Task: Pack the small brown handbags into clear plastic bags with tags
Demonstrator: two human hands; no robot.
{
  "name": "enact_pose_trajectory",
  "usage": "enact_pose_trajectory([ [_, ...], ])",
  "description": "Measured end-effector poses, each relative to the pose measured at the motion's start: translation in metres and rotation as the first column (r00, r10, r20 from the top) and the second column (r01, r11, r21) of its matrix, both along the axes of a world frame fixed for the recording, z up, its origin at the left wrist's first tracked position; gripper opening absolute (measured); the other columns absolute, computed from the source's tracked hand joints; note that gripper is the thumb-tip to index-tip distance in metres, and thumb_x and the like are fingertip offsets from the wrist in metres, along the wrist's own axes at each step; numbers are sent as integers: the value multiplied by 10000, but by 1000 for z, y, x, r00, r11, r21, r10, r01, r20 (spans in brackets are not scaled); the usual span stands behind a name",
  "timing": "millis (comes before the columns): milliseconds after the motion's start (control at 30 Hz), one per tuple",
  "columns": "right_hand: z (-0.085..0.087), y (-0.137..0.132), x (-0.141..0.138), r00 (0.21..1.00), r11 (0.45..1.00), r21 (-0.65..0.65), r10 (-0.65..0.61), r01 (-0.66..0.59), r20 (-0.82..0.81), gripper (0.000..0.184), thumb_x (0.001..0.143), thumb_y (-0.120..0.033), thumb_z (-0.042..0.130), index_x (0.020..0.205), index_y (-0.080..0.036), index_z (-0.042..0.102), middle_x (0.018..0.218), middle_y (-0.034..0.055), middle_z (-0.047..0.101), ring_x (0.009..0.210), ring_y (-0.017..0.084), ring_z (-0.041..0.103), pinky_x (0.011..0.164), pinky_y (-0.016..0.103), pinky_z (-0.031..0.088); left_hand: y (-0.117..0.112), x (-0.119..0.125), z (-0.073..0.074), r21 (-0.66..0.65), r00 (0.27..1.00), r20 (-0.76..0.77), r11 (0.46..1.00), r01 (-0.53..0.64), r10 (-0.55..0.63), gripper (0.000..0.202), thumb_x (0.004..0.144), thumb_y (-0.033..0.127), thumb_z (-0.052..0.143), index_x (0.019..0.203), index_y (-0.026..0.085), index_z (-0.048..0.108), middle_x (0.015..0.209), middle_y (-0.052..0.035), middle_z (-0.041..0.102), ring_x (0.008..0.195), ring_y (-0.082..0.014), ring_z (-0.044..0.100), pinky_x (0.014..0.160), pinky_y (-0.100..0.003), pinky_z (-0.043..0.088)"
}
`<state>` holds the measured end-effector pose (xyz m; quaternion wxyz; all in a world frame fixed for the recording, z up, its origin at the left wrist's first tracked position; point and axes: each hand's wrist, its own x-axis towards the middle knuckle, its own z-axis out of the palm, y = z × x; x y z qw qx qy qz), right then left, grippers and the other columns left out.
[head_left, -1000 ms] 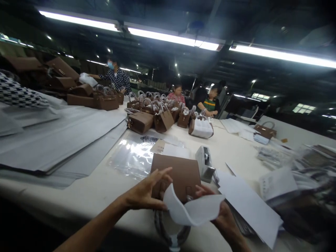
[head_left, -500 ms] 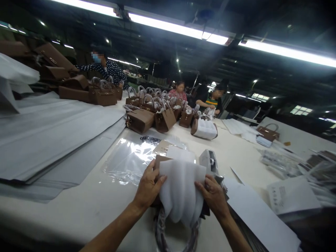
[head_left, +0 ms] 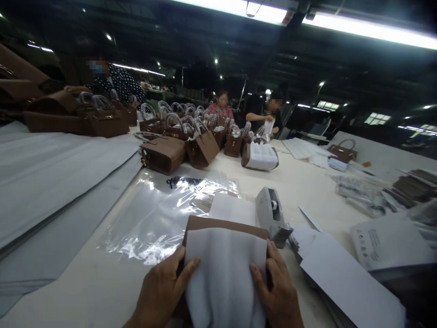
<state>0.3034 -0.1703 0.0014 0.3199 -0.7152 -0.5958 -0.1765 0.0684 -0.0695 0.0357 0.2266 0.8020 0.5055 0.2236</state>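
Note:
A brown handbag [head_left: 218, 222] lies in front of me, its base edge toward the far side of the table. Over its face is a white foam sheet [head_left: 225, 269], slightly rippled. My left hand [head_left: 165, 280] grips the bag's left side, thumb on the foam. On the opposite side my right hand [head_left: 277, 282] grips the bag, its thumb pressing the foam's right edge. The bag's handles are out of view below. Just beyond the bag are a white sheet [head_left: 232, 207] and a grey tape dispenser [head_left: 269, 209].
Clear plastic bags [head_left: 146, 214] lie left of centre. Stacked white sheets [head_left: 61, 168] cover the left side; white cards [head_left: 348, 269] lie at right. Several brown handbags [head_left: 167, 152] with wrapped handles stand farther back. Co-workers [head_left: 119, 84] are behind them.
The handbag and foam sheet have come nearer to me, and the handles have dropped out of view. Both hands keep hold of its sides. My view has shifted.

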Motion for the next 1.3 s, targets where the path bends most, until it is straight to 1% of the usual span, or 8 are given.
enact_pose_trajectory([
  [100, 2, 2, 3, 1000, 1000, 14, 1, -1, 14, 153, 828, -331, 490, 855, -181, 504, 1284, 125, 451, 1208, 245, 395, 906, 407, 441, 4, 2, 0, 317, 997, -51, 948, -33, 51, 279, 858, 453, 418, 881, 197, 526, 925, -61, 632, 775, -207, 640, 590, -284, 491],
  [200, 3, 1, 5, 999, 999, 38, -10, 8, 49, 173, 821, -335, 505, 876, -171, 509, 1253, 136, 473, 1192, 239, 413, 887, 385, 455, 1, 16, 15, 689, 999, 10, 723, -43, 49, 287, 824, 345, 534, 1043, 159, 529, 1278, -167, 448, 1103, -304, 507, 812, -405, 472],
  [367, -3, 2, 8, 993, 999, 43, -5, -1, 121, 193, 818, -323, 512, 921, -160, 524, 1221, 139, 506, 1153, 227, 462, 854, 345, 475, -1, 69, 31, 822, 871, -103, 452, 347, -481, 168, 855, 152, 446, 915, 174, 602, 1061, -58, 608, 1026, -201, 536, 962, -381, 363],
  [633, 38, 14, 30, 988, 997, 27, -73, 77, -136, 226, 854, -404, 433, 876, -227, 571, 1000, 62, 642, 847, 196, 625, 687, 295, 513, 41, 100, 23, 354, 758, -259, 672, 651, -598, 296, 851, 412, 482, 1108, 264, 491, 1221, -42, 540, 1126, -263, 472, 909, -501, 343],
  [767, 76, 95, 82, 979, 948, -316, -37, -29, -201, 328, 880, -338, 365, 1117, -163, 510, 1119, 91, 591, 953, 186, 596, 817, 316, 480, 43, 103, 26, 326, 754, -242, 681, 656, -611, 216, 863, 371, 480, 1045, 263, 520, 1148, -23, 579, 1049, -246, 515, 844, -454, 367],
  [1000, 47, 223, 122, 990, 708, -698, 12, -106, -139, 233, 817, -301, 560, 958, -115, 567, 885, 39, 611, 767, 128, 591, 702, 315, 498, 47, 104, 22, 293, 768, -172, 712, 638, -617, 163, 852, 363, 511, 980, 266, 533, 1082, 24, 592, 1007, -204, 518, 845, -401, 351],
  [1133, 67, 215, 113, 985, 622, -764, 99, -173, -142, 196, 814, -308, 559, 758, -122, 584, 678, -20, 576, 595, 80, 534, 573, 231, 451, 47, 102, 20, 297, 777, -152, 721, 625, -611, 160, 853, 358, 510, 980, 266, 543, 1078, 25, 595, 1009, -201, 514, 844, -398, 335],
  [1300, 115, 144, 72, 983, 736, -657, 177, -165, -49, 96, 778, -235, 544, 734, -199, 622, 716, -10, 619, 684, 127, 552, 603, 236, 357, 44, 106, 20, 322, 790, -180, 723, 611, -587, 154, 851, 319, 517, 985, 269, 574, 1056, 9, 600, 980, -203, 518, 824, -399, 322],
])
